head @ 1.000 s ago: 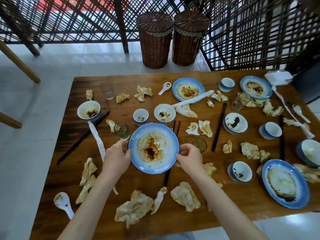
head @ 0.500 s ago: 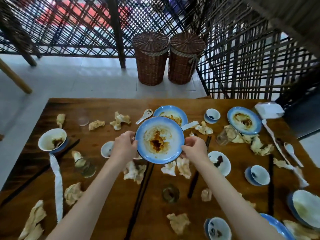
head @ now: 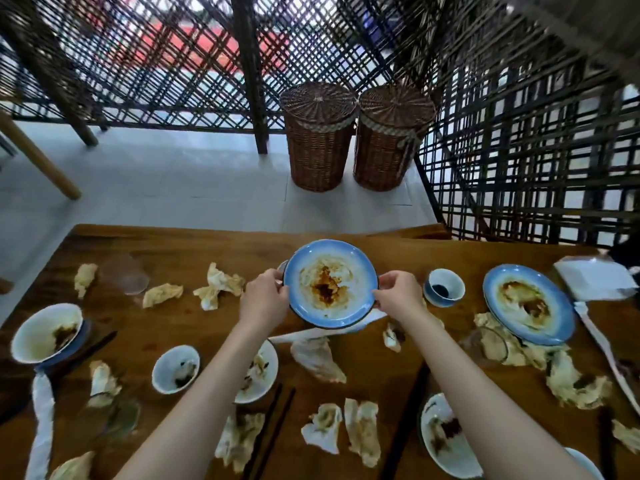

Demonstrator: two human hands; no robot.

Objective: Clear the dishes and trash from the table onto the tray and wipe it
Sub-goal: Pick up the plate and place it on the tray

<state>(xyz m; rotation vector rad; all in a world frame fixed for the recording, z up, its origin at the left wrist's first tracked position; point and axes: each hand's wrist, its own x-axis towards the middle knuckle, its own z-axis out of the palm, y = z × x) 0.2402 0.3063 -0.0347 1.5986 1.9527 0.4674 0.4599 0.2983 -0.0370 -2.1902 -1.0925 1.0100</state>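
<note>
Left hand point(head: 265, 299) at 9 o'clock and right hand point(head: 398, 296) at 3 o'clock pinched the rim of the sauce-stained blue plate point(head: 330, 284), fingers curled, plate level between them

A plate point(head: 330, 284) sits between the left hand point(head: 265, 299) and right hand point(head: 398, 294) over the table point(head: 180, 247), a cup point(head: 444, 287) and second plate point(head: 530, 308) to its right, two baskets point(head: 356, 136) beyond the table.
</note>
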